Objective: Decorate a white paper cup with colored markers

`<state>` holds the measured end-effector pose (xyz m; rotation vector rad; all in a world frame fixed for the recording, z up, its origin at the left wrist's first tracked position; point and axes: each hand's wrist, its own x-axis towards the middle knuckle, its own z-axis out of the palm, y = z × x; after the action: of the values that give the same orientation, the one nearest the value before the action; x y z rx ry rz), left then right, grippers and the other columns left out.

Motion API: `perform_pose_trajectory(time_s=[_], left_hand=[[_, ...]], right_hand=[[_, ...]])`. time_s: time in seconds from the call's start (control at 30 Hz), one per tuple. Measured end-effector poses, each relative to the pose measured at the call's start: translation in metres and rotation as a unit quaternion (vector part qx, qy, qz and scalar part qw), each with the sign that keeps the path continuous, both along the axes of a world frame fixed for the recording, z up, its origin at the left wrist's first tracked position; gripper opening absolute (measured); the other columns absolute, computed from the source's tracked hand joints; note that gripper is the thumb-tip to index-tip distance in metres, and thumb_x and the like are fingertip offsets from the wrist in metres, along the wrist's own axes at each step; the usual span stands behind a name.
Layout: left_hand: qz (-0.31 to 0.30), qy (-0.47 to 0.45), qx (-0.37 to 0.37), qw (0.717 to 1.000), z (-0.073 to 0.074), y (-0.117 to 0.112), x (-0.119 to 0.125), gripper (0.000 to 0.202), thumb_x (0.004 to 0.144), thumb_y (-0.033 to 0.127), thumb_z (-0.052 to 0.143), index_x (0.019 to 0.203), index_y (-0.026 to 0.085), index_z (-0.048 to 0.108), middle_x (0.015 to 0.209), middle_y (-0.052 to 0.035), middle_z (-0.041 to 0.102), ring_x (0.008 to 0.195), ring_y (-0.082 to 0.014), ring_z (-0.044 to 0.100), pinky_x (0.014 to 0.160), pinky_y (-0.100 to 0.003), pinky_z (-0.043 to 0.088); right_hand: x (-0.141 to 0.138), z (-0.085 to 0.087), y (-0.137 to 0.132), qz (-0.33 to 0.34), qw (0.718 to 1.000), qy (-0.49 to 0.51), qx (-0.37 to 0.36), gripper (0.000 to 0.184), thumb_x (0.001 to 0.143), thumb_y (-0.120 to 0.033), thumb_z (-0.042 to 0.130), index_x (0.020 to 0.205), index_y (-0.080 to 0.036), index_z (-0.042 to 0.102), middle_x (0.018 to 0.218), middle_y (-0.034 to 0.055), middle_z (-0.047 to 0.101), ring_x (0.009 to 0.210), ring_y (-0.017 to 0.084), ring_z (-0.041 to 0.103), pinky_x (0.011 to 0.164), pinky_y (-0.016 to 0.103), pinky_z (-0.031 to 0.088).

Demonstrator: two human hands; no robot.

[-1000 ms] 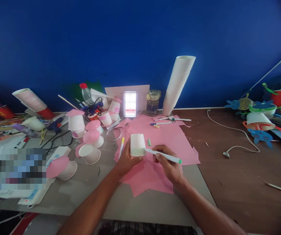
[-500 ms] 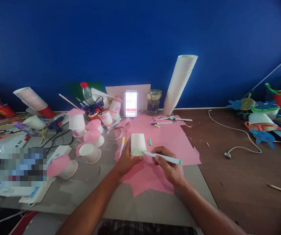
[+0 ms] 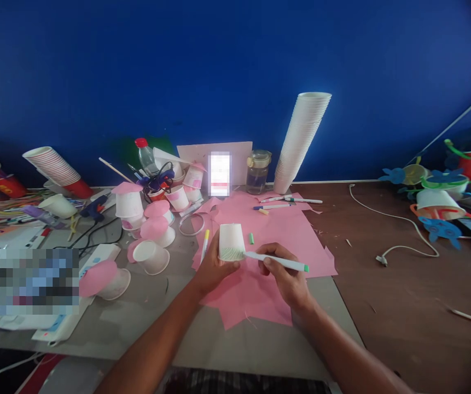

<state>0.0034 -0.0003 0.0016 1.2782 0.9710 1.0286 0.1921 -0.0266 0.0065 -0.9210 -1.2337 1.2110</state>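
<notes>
My left hand (image 3: 213, 268) grips an upside-down white paper cup (image 3: 231, 241) with green strokes along its lower rim. My right hand (image 3: 285, 276) pinches a white marker with a green end (image 3: 278, 262), its tip touching the cup's green band. Both hands hover over sheets of pink paper (image 3: 276, 230) on the table. A green marker cap (image 3: 251, 238) lies on the pink paper just right of the cup. A yellow marker (image 3: 204, 244) lies to the left of the cup.
A tall leaning stack of white cups (image 3: 301, 139) and a glass jar (image 3: 257, 172) stand at the back. Several pink-topped cups (image 3: 155, 230) crowd the left. More markers (image 3: 288, 201) lie beyond the paper. A white cable (image 3: 399, 230) runs on the brown table at right.
The marker has shifted slightly to the right along the cup's rim, and my right hand has moved with it. The cup and my left hand stay put.
</notes>
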Motion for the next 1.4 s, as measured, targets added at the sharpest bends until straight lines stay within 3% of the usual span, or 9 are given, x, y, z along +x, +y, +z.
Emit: perform_pose_trajectory(time_s=[0.17, 0.37, 0.63, 1.07, 1.4], left_hand=[[-0.003, -0.015, -0.033, 0.999, 0.003, -0.001, -0.001, 0.092, 0.066, 0.047, 0.082, 0.142, 0.024, 0.035, 0.131, -0.0107, 0.053, 0.115, -0.0289, 0.053, 0.085, -0.033, 0.048], [0.002, -0.019, -0.042, 0.999, 0.000, -0.001, -0.003, 0.090, 0.066, 0.047, 0.082, 0.142, 0.024, 0.037, 0.125, -0.0098, 0.058, 0.111, -0.0284, 0.055, 0.085, -0.033, 0.049], [-0.019, -0.039, -0.020, 0.999, -0.010, -0.001, -0.006, 0.086, 0.073, 0.041, 0.079, 0.144, 0.027, 0.034, 0.135, -0.0089, 0.052, 0.123, -0.0298, 0.049, 0.095, -0.036, 0.045], [-0.014, -0.041, -0.027, 0.999, -0.007, -0.001, -0.003, 0.084, 0.071, 0.042, 0.080, 0.142, 0.027, 0.038, 0.128, -0.0078, 0.057, 0.115, -0.0281, 0.054, 0.090, -0.035, 0.047], [0.000, -0.041, -0.017, 0.999, -0.007, -0.001, -0.006, 0.083, 0.072, 0.040, 0.079, 0.143, 0.027, 0.038, 0.137, -0.0083, 0.051, 0.121, -0.0288, 0.051, 0.094, -0.035, 0.046]], right_hand=[[0.004, -0.005, 0.005, -0.052, 0.998, 0.021, 0.023, 0.014, 0.090, -0.032, 0.057, 0.092, -0.020, 0.064, 0.063, -0.0025, 0.054, 0.059, 0.013, 0.048, 0.056, 0.026, 0.039], [0.003, -0.004, 0.004, -0.035, 0.998, 0.025, 0.036, 0.023, 0.092, -0.039, 0.054, 0.090, -0.019, 0.065, 0.061, -0.0023, 0.053, 0.057, 0.013, 0.047, 0.055, 0.026, 0.038], [-0.001, 0.002, -0.001, -0.024, 0.998, -0.031, 0.047, 0.019, 0.091, -0.035, 0.054, 0.092, -0.019, 0.065, 0.062, -0.0014, 0.056, 0.058, 0.014, 0.050, 0.055, 0.026, 0.043], [-0.002, 0.009, -0.002, -0.039, 0.995, -0.071, 0.050, 0.020, 0.090, -0.036, 0.052, 0.091, -0.020, 0.063, 0.062, -0.0006, 0.056, 0.057, 0.015, 0.052, 0.053, 0.027, 0.045], [-0.001, 0.007, -0.001, -0.042, 0.996, -0.078, 0.033, 0.015, 0.088, -0.030, 0.052, 0.087, -0.019, 0.064, 0.058, -0.0019, 0.054, 0.054, 0.014, 0.049, 0.051, 0.026, 0.041]])
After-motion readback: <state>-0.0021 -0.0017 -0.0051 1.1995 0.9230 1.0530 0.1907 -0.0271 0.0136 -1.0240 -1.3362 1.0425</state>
